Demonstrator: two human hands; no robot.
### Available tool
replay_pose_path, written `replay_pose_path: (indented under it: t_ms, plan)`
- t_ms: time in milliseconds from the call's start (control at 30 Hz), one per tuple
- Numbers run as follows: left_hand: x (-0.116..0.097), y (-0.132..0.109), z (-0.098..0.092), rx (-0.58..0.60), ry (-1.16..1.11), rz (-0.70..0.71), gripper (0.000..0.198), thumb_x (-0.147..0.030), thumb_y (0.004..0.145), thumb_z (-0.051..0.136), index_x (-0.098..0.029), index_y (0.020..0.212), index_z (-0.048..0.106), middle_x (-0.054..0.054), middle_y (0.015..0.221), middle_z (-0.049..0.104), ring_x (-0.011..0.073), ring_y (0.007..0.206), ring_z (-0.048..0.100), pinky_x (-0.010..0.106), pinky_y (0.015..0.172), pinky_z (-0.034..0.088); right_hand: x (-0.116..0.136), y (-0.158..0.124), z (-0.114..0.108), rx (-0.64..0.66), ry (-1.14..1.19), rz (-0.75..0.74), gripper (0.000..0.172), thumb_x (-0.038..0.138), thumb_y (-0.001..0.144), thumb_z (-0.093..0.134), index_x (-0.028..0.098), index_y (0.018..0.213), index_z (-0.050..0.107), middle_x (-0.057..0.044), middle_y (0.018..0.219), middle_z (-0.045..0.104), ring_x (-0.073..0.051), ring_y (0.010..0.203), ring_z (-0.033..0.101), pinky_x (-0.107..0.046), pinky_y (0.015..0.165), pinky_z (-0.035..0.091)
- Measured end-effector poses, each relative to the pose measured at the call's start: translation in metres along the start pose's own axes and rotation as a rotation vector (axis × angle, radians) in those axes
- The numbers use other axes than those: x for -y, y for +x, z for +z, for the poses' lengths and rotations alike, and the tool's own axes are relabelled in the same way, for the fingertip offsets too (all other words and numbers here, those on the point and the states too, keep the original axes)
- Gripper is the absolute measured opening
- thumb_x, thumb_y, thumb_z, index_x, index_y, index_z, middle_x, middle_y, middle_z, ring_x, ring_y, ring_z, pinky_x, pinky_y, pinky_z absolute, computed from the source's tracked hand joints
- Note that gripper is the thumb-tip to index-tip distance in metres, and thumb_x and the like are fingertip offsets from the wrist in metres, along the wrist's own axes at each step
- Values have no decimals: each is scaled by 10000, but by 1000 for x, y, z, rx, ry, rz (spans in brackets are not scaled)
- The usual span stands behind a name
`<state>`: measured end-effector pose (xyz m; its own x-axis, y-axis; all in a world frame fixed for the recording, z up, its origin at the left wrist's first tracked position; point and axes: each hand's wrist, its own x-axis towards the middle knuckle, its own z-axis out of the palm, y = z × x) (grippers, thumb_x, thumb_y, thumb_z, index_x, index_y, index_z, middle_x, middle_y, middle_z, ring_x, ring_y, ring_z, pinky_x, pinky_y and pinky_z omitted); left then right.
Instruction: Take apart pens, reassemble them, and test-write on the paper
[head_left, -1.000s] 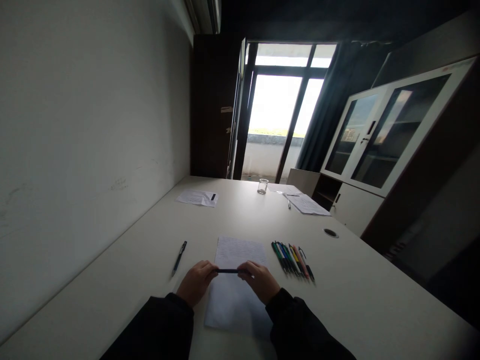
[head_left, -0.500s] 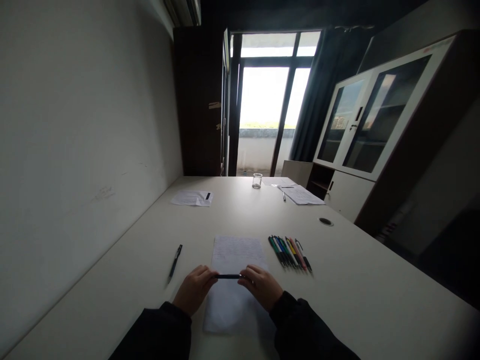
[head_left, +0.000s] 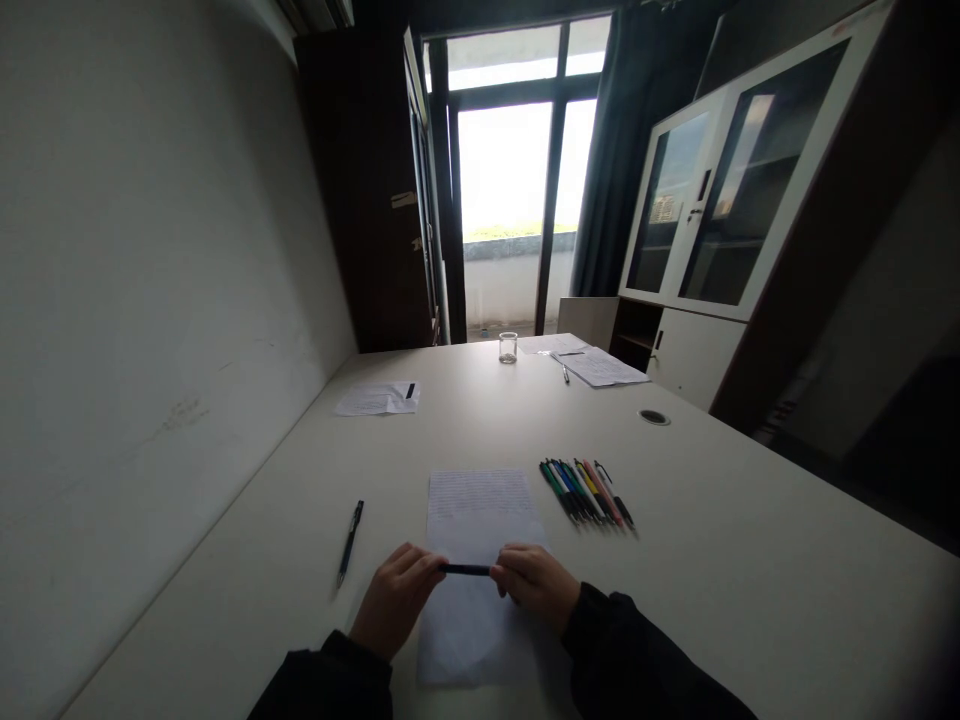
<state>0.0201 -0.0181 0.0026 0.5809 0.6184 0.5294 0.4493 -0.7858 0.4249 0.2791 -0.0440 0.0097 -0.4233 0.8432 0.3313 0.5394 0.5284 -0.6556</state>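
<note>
Holding 1 dark pen [head_left: 467, 570] crosswise between them, the left hand [head_left: 397, 597] and the right hand [head_left: 536, 583] are grasping its 2 ends with the fingertips, above 1 sheet of paper [head_left: 480, 640]. As I am judging it, the grasping part is already done, while the letting go is not yet done; no writing is happening, for the pen is lying sideways in the grip. Rows of lines are covering the sheet beyond the hands, and its nearer part is looking blank. Counting the rest, 1 separate pen [head_left: 350, 545] is lying to the left of the left hand, untouched. Beyond the right hand, to its right, a row of pens [head_left: 585, 493] is lying close together; more than 5 are showing, but I am not managing an exact count. Far ahead of the hands, 1 clear glass [head_left: 508, 348] is standing, 1 creased sheet [head_left: 375, 398] is lying to the left, and at least 2 papers [head_left: 600, 366] are lying to the right, with 1 small pen [head_left: 566, 374] beside them.
</note>
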Motion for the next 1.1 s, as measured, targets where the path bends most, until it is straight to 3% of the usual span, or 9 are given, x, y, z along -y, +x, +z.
replay_pose_path:
  t_ms: [100, 233, 433, 733, 967, 1100]
  plan:
    - [0, 3, 0, -8, -53, -40, 146, -173, 969, 530, -219, 1051, 641, 44, 908, 662, 189, 829, 619, 295, 725, 528, 1, 1, -2, -14, -24, -44, 414, 344, 998, 424, 179, 705, 665, -29, 645, 597, -158, 664, 565, -273, 666, 438]
    - [0, 4, 1, 19, -82, -81, 141, -161, 935, 576, -230, 1028, 658, 38, 886, 661, 182, 810, 629, 281, 720, 527, 3, 2, -4, -95, -119, -105, 156, 236, 926, 553, 205, 984, 695, -59, 858, 664, -202, 836, 558, -322, 761, 449]
    - [1, 4, 3, 39, -76, -99, 117, -202, 922, 603, -227, 1008, 678, 26, 827, 650, 148, 670, 590, 242, 626, 507, 0, 4, -3, -76, -201, -119, 101, 230, 893, 646, 218, 978, 699, -47, 855, 668, -203, 826, 553, -327, 765, 459]
    - [7, 3, -5, -90, -198, -239, 155, -337, 907, 639, -209, 974, 696, 34, 782, 672, 157, 650, 618, 248, 609, 521, -1, 1, -14, -72, -238, -42, 102, 244, 917, 610, 197, 921, 700, -54, 823, 668, -201, 798, 579, -307, 705, 462]
    - [11, 3, -3, -147, -506, -450, 218, -364, 890, 654, -176, 998, 666, 32, 707, 681, 157, 591, 636, 249, 549, 535, 6, 2, -7, -37, -190, -44, 98, 209, 886, 605, 191, 932, 690, -37, 771, 668, -174, 722, 584, -276, 669, 443]
    - [11, 9, 2, -250, -667, -479, 220, -353, 882, 668, -173, 1002, 628, 59, 806, 706, 182, 696, 674, 283, 623, 560, 9, 3, 1, -38, -161, -19, 105, 192, 865, 608, 196, 935, 687, -24, 748, 675, -163, 692, 591, -268, 671, 439]
